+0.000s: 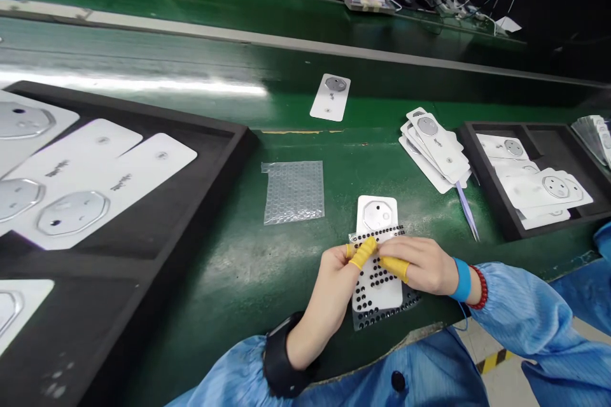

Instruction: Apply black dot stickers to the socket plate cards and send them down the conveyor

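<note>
Blue sleeves (525, 324), bench edge (382, 346), left hand (324, 286), right hand (420, 264) on white card (377, 213)

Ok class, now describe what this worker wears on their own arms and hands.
The left hand has a wide black wristband and the right hand a blue strap beside a red beaded bracelet; both wear yellow finger cots, and the sleeves are light blue, finely striped.

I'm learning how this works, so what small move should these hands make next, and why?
Probably nudge the clear dotted sheet straight with the left hand and right hand. It looks a bit crooked on the white card, and its lower corner sticks out past the card's edge. Both hands already rest on it, so a small slide seems easiest.
</note>
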Tool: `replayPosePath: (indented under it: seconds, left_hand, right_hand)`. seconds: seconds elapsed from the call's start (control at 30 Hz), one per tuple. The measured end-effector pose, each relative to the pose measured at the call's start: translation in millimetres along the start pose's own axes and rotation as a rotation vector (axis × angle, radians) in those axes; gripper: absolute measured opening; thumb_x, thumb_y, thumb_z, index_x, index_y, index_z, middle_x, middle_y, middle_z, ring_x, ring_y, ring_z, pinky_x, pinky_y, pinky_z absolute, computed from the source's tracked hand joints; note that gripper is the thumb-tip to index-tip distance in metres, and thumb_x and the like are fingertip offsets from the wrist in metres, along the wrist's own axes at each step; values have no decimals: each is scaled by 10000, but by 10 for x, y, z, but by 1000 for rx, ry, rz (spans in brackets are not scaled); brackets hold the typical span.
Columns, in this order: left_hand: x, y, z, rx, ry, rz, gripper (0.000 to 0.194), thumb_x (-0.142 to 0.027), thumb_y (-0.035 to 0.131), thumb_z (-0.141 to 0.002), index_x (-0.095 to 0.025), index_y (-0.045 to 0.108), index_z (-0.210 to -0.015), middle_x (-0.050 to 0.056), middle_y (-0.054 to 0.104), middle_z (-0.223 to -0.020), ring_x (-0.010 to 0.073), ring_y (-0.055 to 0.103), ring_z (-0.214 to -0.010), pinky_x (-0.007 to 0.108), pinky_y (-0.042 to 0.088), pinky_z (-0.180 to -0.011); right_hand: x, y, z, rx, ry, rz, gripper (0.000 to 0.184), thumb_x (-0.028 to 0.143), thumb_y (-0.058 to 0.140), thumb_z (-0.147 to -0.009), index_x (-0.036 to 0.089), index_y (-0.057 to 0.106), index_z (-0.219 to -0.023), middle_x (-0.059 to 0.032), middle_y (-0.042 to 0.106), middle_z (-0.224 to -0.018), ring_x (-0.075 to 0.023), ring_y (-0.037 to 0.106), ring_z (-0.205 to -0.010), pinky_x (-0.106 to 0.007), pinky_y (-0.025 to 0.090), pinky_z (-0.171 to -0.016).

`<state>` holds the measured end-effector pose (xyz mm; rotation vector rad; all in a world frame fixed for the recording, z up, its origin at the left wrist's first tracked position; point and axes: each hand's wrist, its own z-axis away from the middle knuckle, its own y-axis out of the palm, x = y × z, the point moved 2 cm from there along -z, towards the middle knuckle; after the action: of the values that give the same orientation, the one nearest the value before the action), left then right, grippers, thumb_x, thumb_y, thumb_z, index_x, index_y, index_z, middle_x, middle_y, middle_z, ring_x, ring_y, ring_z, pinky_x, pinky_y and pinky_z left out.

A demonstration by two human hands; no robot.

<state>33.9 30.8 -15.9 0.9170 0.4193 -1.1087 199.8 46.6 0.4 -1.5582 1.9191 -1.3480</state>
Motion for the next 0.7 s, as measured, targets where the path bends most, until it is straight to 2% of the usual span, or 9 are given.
replayPosePath:
  seconds: [0.1, 0.23, 0.3, 0.43, 0.5, 0.53, 0.63, 0.7]
  left_hand:
    - [-71, -47, -19, -52, 45, -51, 343, -264, 874, -529, -107, 743, -805, 55, 772, -746, 200, 697, -667, 278, 566, -616]
    - [-107, -137, -81, -139, 99, -206, 600, -208, 942, -385, -118, 717, -934, 87, 790, -864, 267, 738, -778, 359, 610, -709]
    - [-118, -157, -106, -116, 92, -243, 631, -203, 949, -368, -120, 706, -945, 91, 791, -864, 277, 743, -787, 370, 614, -721]
    - [-171, -137, -106, 29, 16, -166, 615, -273, 934, -454, -105, 680, -988, 105, 790, -911, 261, 749, -819, 355, 618, -740]
    - [-206, -136, -83, 23, 76, -156, 605, -334, 904, -531, -100, 662, -1034, 123, 782, -971, 258, 746, -859, 347, 617, -752]
    - [-218, -141, -67, -13, 147, -170, 590, -367, 879, -577, -100, 653, -1052, 133, 777, -998, 259, 743, -875, 344, 616, -750]
    - [-206, -165, -8, -114, 419, -267, 580, -400, 759, -744, -120, 573, -1216, 140, 760, -1045, 258, 735, -908, 342, 608, -746]
    - [-162, -193, 32, -141, 564, -368, 628, -359, 689, -821, -158, 449, -1365, 120, 759, -1028, 248, 735, -883, 338, 598, -734]
  right_hand:
    - [-92, -2, 106, 55, 114, -102, 174, 83, 468, -941, 132, 606, -1035, -139, 703, -998, -179, 701, -866, -266, 609, -670]
    - [-175, -95, 178, 128, 241, -168, 150, 107, 483, -951, 145, 624, -984, -132, 678, -995, -179, 692, -856, -273, 601, -680]
    - [-187, -148, 186, 161, 254, -147, 154, 123, 477, -958, 148, 629, -956, -131, 677, -984, -184, 690, -838, -282, 598, -672]
    - [-186, -230, 205, 183, 301, -158, 170, 133, 465, -961, 149, 633, -940, -136, 671, -974, -190, 679, -823, -309, 595, -689]
    - [-185, -272, 192, 122, 370, -231, 141, 138, 506, -942, 166, 644, -938, -115, 672, -953, -178, 670, -808, -308, 587, -700]
    - [-187, -292, 171, 63, 423, -276, 121, 140, 540, -926, 178, 655, -932, -100, 673, -936, -173, 667, -801, -306, 581, -704]
    - [-202, -317, 35, -201, 583, -430, 92, 136, 640, -866, 211, 688, -890, -63, 668, -905, -169, 660, -803, -312, 568, -717]
    - [-215, -277, -97, -330, 617, -519, 94, 133, 671, -843, 220, 701, -864, -57, 665, -913, -175, 656, -828, -335, 563, -749]
